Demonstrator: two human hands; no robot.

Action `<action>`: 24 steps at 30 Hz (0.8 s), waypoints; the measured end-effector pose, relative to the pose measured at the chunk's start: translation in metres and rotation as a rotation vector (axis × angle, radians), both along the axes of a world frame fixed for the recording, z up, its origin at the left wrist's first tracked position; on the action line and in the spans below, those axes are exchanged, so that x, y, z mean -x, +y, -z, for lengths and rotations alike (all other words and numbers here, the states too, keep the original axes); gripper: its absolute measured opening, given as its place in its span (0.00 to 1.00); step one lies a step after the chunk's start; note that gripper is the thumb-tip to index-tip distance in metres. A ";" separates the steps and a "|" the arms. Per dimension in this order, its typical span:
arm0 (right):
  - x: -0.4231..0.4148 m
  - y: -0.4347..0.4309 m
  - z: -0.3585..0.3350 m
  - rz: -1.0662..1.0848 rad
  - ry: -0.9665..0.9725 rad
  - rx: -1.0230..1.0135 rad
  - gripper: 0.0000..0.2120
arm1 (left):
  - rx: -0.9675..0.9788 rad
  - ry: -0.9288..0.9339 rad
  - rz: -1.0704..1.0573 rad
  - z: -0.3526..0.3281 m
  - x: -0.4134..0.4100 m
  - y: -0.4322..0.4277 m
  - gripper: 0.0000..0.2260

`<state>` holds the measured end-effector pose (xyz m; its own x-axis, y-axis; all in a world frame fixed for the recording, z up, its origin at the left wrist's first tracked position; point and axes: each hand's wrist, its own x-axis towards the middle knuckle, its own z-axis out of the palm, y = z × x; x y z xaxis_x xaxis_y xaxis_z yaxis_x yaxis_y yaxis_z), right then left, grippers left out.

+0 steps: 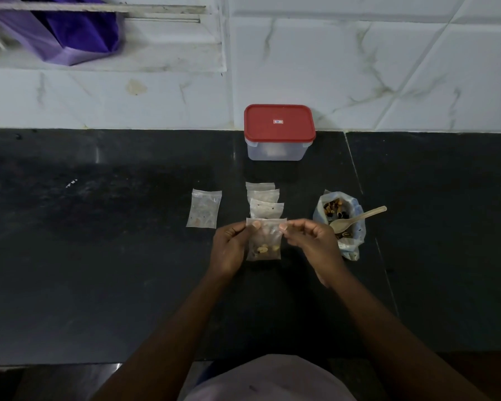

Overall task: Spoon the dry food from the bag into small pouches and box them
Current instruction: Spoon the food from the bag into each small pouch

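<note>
A small clear pouch [265, 241] with a few pieces of dry food at its bottom hangs upright between my hands. My left hand [232, 247] pinches its top left corner and my right hand [310, 244] pinches its top right corner. Behind it lies a row of three overlapping pouches [265, 199]. One more pouch [204, 208] lies apart to the left with a little food inside. The open bag of dry food [343, 224] stands to the right with a wooden spoon [356, 218] resting in it. A clear box with a red lid [278, 131], closed, stands against the wall.
The dark stone counter [113, 241] runs from the tiled wall to the front edge near my body. A purple cloth [70, 33] hangs at the upper left, off the counter.
</note>
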<state>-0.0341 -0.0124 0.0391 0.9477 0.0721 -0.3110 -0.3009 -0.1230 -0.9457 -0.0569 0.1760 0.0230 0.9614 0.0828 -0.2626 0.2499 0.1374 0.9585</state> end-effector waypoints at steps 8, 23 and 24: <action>-0.005 0.008 0.012 0.079 0.114 -0.114 0.05 | -0.040 0.029 0.060 0.007 0.003 0.009 0.12; -0.022 0.024 0.030 0.242 0.167 -0.072 0.05 | -0.151 0.067 0.028 0.026 -0.032 0.010 0.06; -0.023 0.024 0.030 0.239 0.165 -0.068 0.05 | -0.187 0.062 0.057 0.025 -0.033 0.011 0.06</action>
<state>-0.0110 0.0120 0.0088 0.8772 -0.1211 -0.4647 -0.4645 0.0318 -0.8850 -0.0239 0.1869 -0.0018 0.9483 0.0817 -0.3067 0.3117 -0.0576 0.9484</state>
